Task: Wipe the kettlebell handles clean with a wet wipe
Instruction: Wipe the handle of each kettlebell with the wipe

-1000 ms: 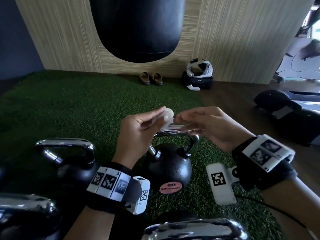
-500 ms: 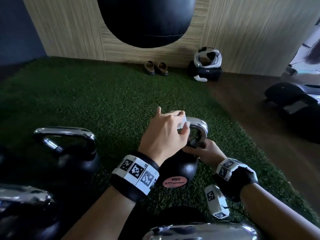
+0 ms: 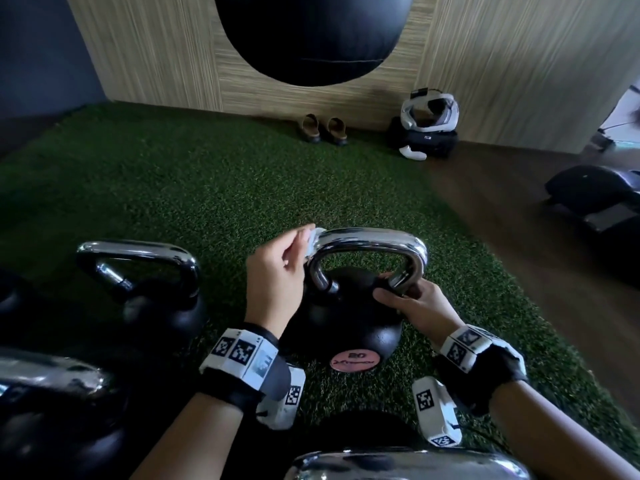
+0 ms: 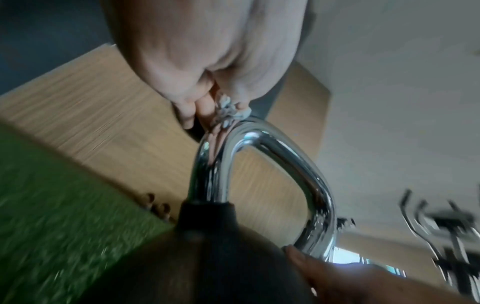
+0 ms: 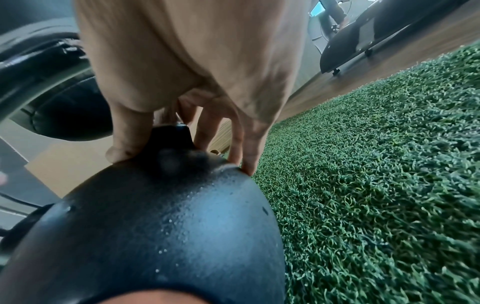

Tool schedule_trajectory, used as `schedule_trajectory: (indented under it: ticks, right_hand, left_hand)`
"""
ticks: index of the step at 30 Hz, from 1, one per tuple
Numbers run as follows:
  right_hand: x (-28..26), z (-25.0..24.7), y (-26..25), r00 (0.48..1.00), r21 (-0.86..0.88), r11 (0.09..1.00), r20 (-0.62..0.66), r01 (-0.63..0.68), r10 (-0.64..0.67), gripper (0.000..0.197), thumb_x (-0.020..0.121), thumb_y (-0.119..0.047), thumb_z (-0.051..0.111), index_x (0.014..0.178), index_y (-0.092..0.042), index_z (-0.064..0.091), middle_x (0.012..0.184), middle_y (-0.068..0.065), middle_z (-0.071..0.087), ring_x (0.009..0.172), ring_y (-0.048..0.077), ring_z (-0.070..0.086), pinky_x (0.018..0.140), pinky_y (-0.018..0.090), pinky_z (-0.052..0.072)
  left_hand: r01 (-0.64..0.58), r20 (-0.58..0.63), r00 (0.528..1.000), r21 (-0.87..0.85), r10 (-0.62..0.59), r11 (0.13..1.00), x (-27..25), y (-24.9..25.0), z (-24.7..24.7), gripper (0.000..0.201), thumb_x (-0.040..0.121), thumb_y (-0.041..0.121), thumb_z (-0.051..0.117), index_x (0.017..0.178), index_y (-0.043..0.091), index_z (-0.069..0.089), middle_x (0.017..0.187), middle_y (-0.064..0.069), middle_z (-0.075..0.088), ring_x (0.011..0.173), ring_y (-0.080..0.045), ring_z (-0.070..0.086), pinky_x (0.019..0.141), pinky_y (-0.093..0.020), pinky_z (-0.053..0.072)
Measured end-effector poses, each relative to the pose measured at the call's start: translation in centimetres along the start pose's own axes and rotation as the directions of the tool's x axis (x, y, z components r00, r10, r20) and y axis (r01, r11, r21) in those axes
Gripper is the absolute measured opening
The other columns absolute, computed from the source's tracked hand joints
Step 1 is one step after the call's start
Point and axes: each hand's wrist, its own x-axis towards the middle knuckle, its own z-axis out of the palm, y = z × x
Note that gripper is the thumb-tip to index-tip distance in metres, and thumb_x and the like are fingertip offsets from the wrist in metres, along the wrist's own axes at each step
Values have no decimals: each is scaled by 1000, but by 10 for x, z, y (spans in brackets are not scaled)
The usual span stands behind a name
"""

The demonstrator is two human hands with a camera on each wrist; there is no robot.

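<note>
A black kettlebell (image 3: 346, 320) with a chrome handle (image 3: 374, 237) and a pink "20" label stands on the green turf in the middle. My left hand (image 3: 277, 268) pinches a crumpled white wet wipe (image 3: 313, 237) against the handle's left top corner; the wipe (image 4: 228, 111) shows bunched between the fingers on the chrome handle (image 4: 272, 156). My right hand (image 3: 412, 299) grips the base of the handle's right leg, its thumb and fingers (image 5: 124, 144) resting on the black ball (image 5: 155, 226).
Another kettlebell (image 3: 152, 289) stands to the left, and two more chrome handles (image 3: 48, 375) (image 3: 408, 465) sit at the near edge. A black punching bag (image 3: 311, 36) hangs ahead. Sandals (image 3: 323, 128) and a bag with a helmet (image 3: 427, 133) lie by the wall.
Both hands came down from holding the wipe in the air. The left now presses it on the handle's left corner, sliding leftward; the right went down to the handle's right leg.
</note>
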Motion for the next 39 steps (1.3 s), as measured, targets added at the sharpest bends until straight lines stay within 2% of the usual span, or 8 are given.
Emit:
schedule_trajectory:
  ticks: [7, 11, 14, 17, 21, 28, 34, 39]
  right_hand:
    - [2, 1, 7, 1000, 41, 999, 3, 14, -14, 43, 70, -43, 90, 108, -30, 76, 105, -9, 79, 102, 11, 74, 99, 44, 57]
    - [1, 2, 9, 999, 59, 998, 12, 30, -30, 45, 69, -45, 90, 109, -30, 76, 106, -8, 79, 103, 14, 74, 99, 46, 57]
    - [1, 0, 7, 1000, 88, 996, 20, 16, -18, 46, 70, -40, 91, 112, -30, 75, 106, -7, 79, 103, 15, 74, 99, 43, 57]
    - [2, -1, 1, 999, 140, 990, 36, 8, -14, 56, 66, -31, 93, 118, -31, 72, 110, -6, 78, 108, 15, 73, 96, 38, 57]
    - [2, 1, -3, 999, 228, 974, 47, -23, 12, 53, 58, -22, 92, 108, -21, 76, 105, 3, 80, 106, 26, 74, 94, 44, 59]
    - [-10, -3, -5, 996, -31, 998, -57, 63, -65, 47, 61, -40, 95, 103, -32, 77, 98, -10, 80, 96, 10, 75, 93, 37, 59]
    - [-50, -13, -3, 986, -293, 948, -69, 125, -151, 40, 66, -24, 95, 101, -20, 76, 101, -11, 74, 96, 3, 69, 71, 1, 44]
    - [-69, -4, 9, 910, -541, 766, -4, 347, -414, 42, 68, -28, 75, 109, -32, 79, 118, -10, 70, 102, 7, 70, 90, 18, 52]
  left_hand:
    - [90, -7, 996, -173, -92, 981, -21, -17, 3, 27, 106, 12, 55, 127, 5, 71, 124, 0, 74, 112, -1, 70, 93, -14, 54]
    - [321, 65, 947, -268, -315, 908, -44, -36, 12, 28, 107, 21, 53, 119, 7, 75, 97, 7, 79, 82, -3, 73, 70, -21, 56]
    - [393, 119, 920, -306, -374, 867, -52, -42, 16, 31, 108, 24, 50, 112, 5, 74, 94, -2, 78, 85, -10, 73, 75, -27, 56]
    - [402, 170, 915, -309, -366, 862, -56, -39, 13, 41, 110, 29, 47, 86, 2, 68, 67, -5, 61, 61, -16, 52, 60, -32, 42]
    - [407, 314, 892, -250, -324, 878, -64, -34, 8, 27, 107, 32, 54, 107, 14, 74, 91, -1, 77, 86, -20, 72, 79, -35, 58]
    - [297, 117, 948, 0, -295, 955, -66, -30, 14, 18, 100, 32, 66, 108, 23, 80, 76, 21, 74, 68, 10, 67, 64, -11, 50]
    - [355, 176, 916, 71, -362, 932, -32, -32, 31, 32, 96, 36, 72, 117, 12, 78, 111, 3, 78, 72, 20, 60, 71, 5, 42]
    - [301, 300, 904, 61, -305, 952, 3, -34, 58, 19, 94, 27, 74, 95, 10, 82, 80, -1, 79, 66, -10, 65, 66, -28, 52]
